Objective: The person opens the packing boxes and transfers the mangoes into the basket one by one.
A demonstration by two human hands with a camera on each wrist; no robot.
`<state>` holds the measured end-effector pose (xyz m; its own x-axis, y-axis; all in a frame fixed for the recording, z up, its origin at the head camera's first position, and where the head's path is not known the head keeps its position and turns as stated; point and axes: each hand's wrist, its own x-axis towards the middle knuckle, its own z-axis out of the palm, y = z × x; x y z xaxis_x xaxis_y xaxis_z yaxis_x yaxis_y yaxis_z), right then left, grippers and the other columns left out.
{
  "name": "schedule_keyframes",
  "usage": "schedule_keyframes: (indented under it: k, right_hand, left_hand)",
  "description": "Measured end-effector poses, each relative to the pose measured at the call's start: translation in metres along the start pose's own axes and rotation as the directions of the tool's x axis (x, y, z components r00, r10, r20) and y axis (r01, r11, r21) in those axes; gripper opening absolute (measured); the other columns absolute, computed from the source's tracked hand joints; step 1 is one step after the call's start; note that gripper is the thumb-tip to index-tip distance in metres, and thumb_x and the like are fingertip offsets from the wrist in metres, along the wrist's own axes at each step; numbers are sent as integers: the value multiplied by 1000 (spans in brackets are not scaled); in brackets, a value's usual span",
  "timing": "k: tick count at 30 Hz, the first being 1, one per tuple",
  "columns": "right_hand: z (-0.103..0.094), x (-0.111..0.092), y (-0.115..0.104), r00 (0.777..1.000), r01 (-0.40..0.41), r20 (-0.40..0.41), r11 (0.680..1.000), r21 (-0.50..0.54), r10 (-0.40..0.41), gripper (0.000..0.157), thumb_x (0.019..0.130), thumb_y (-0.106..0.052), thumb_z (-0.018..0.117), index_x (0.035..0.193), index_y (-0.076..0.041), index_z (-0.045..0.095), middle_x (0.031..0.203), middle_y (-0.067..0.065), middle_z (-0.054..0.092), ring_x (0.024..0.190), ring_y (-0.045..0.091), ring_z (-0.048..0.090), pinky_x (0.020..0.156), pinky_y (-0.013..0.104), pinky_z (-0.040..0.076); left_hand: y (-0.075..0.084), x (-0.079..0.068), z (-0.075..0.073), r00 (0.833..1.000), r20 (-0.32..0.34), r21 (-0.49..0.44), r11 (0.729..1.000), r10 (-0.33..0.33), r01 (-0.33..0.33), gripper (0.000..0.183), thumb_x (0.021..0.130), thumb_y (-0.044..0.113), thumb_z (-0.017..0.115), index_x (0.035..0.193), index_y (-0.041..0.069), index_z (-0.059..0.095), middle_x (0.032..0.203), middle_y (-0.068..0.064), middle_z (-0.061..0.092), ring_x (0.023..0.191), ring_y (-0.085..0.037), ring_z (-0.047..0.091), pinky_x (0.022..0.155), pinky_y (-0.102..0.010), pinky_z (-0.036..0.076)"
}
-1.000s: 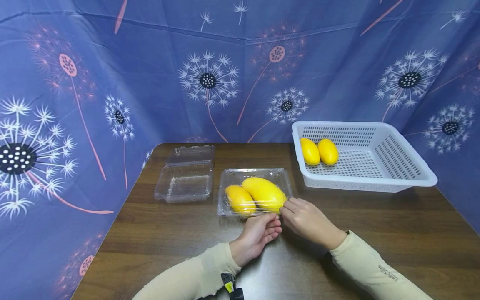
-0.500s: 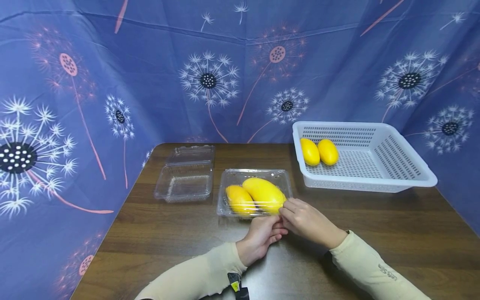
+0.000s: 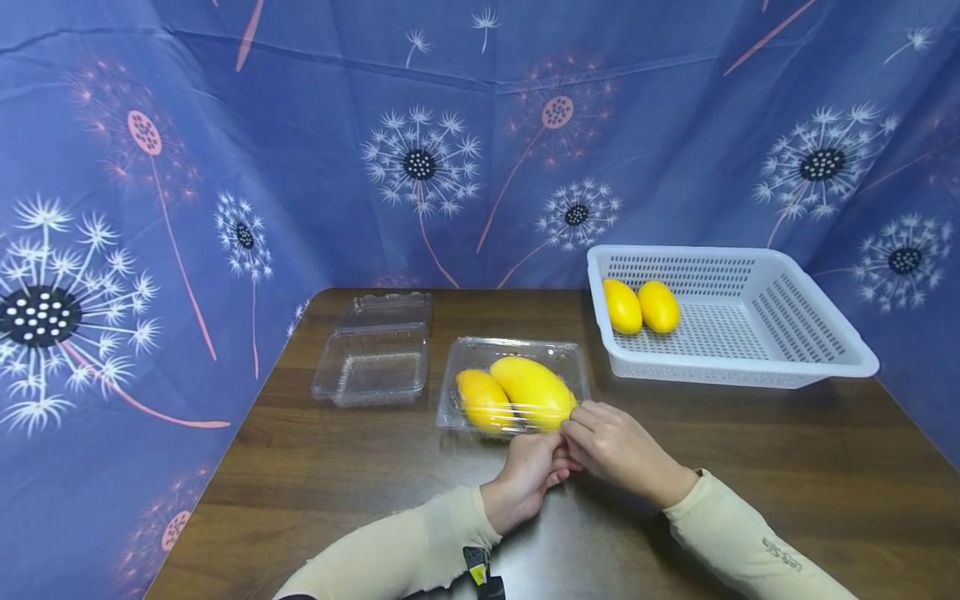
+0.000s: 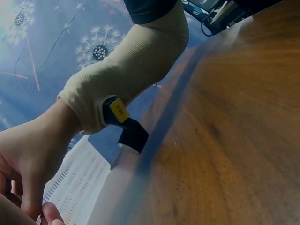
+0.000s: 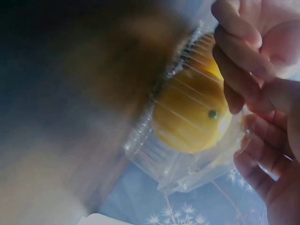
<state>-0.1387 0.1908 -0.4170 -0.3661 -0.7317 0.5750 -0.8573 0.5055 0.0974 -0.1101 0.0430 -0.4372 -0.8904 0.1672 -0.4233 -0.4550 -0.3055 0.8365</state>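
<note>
A clear plastic clamshell container [image 3: 459, 354] sits mid-table with its lid down over two yellow mangoes, a smaller one [image 3: 480, 396] on the left and a larger one [image 3: 528, 387] beside it. My right hand [image 3: 615, 447] pinches the container's front right corner. Close against it, my left hand [image 3: 525, 475] pinches the front rim, its fingertips meeting those of the right hand. In the right wrist view, curled fingers of both hands gather at the edge of the ribbed plastic, a mango [image 5: 192, 112] visible through it. The exact grip points are partly hidden by the fingers.
A second clear clamshell [image 3: 382, 362] lies open to the left. At the back right stands a white perforated basket [image 3: 750, 367] with two mangoes [image 3: 641, 306] at its left end. A blue patterned curtain [image 3: 480, 167] hangs behind the brown wooden table [image 3: 300, 500].
My left hand has slid right along the container's front rim until its fingers meet my right hand. The right hand stays at the corner. The mangoes remain inside.
</note>
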Motion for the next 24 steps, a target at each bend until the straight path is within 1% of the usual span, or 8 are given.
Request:
schedule_keyframes:
  k: [2,7,10,12,16,18,21,24]
  right_hand:
    - [0,-2,-2,999,-31,-8,999,-21,31,4,81,-7,65,86,-8,66,78,-1,57,74,15,52,67,27,47]
    - [-1,-6,-4,993,-107,-65,992,-67,102,16,70,-8,75,84,-6,68,78,1,59,72,17,51,63,30,46]
    - [-1,-7,-6,987,-142,-90,986,-84,134,14,71,-11,75,83,-5,69,77,2,60,71,18,51,61,31,46]
    - [-1,-8,-8,984,-159,-100,982,-100,150,11,75,-13,72,81,-4,69,76,3,61,71,19,52,59,31,46]
    - [0,-6,-12,979,-187,-115,971,-147,171,15,81,-17,66,78,-3,69,74,5,60,68,20,52,55,30,45]
    - [1,-5,-14,977,-195,-117,965,-175,177,14,79,-16,66,75,-2,67,73,5,58,67,20,51,53,30,44]
    - [1,-3,-16,976,-206,-108,957,-205,187,12,73,-12,71,71,-2,64,71,6,55,65,21,48,51,30,40]
    - [1,-2,-18,976,-215,-87,952,-218,201,15,68,-11,74,70,-3,61,69,5,53,63,21,46,51,29,38]
  left_hand:
    - [2,0,0,1000,-3,-5,1000,-5,5,16,88,8,55,89,2,70,60,6,64,54,-3,59,50,-13,43]
    - [4,-1,0,1000,-9,26,999,-29,29,18,91,15,58,94,2,70,65,6,65,54,-2,58,49,-13,42]
    - [6,-3,-1,999,-20,43,999,-30,30,18,92,18,59,93,3,70,64,8,63,53,0,55,48,-12,41]
    - [6,-3,-1,999,-26,48,998,-27,28,18,92,19,59,92,4,70,63,9,61,52,0,52,48,-12,41]
    - [6,-3,-2,999,-30,41,999,-30,31,16,92,18,59,92,6,70,63,9,59,52,0,49,49,-13,40]
    - [6,-3,-3,999,-29,33,999,-42,43,15,91,16,59,90,6,70,63,9,59,52,-1,48,50,-13,40]
    - [5,-2,-3,998,-29,23,998,-51,51,13,90,15,59,87,8,70,63,9,59,53,-2,47,50,-14,40]
    - [4,-2,-2,998,-32,10,999,-52,53,11,88,14,60,83,10,69,63,9,59,53,-2,48,50,-14,41]
